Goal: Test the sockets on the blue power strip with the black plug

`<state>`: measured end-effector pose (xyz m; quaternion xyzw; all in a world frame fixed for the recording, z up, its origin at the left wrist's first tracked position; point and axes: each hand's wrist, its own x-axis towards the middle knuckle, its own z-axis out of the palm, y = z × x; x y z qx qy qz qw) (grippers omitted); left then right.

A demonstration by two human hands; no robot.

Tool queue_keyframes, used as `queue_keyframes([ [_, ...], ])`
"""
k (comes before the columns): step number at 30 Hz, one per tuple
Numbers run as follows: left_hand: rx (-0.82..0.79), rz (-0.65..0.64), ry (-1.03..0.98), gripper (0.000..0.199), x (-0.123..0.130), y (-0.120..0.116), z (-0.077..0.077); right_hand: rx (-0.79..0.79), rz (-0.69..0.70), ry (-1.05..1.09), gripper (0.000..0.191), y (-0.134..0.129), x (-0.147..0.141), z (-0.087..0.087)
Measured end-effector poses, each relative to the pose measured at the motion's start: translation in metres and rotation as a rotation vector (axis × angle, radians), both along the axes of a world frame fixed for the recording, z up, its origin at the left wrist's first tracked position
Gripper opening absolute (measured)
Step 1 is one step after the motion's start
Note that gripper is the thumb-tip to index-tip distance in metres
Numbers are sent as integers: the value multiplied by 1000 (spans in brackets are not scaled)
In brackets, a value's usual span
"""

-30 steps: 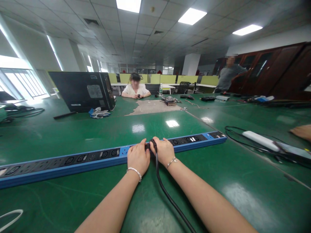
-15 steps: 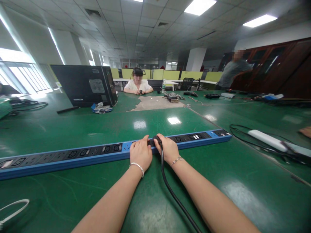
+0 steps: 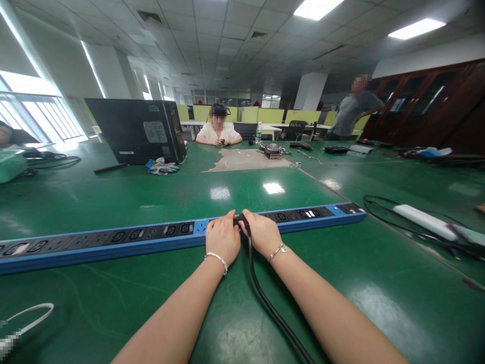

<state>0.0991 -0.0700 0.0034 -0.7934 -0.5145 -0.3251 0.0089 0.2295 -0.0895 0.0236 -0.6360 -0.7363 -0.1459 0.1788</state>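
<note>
A long blue power strip [image 3: 151, 248] with rows of black sockets lies across the green table. My left hand [image 3: 223, 237] rests over its middle, fingers curled onto the strip and gripping it. Against the strip, my right hand [image 3: 263, 233] is closed around a black plug [image 3: 243, 222]. A thick black cable [image 3: 260, 293] runs from the plug down between my forearms. My fingers cover part of the plug and the sockets under it, so how deep it sits cannot be seen.
A black computer case [image 3: 132, 131] stands at the back left, with gloves [image 3: 162, 167] beside it. To the right lie a white power strip [image 3: 424, 221] and black cables. A white cable tie [image 3: 38, 313] is at lower left. One person sits opposite; another stands at right.
The view has shifted slightly, moving most things a little to the right. Both hands keep their hold, and the plug sits a little lower between them. The standing person has moved slightly left.
</note>
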Motion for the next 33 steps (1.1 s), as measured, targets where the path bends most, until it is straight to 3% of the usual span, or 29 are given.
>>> queue_keyframes([
  [13,32,-81,46,42,1,-6,8,-9,123,251,44,-5,13,-21],
  [23,15,-109,97,40,7,-8,15,-17,152,224,56,-5,16,-23],
  [29,72,-113,150,32,12,-1,18,-7,148,224,55,-5,16,-22],
  [33,18,-115,159,30,13,4,16,10,142,239,56,-4,14,-25],
])
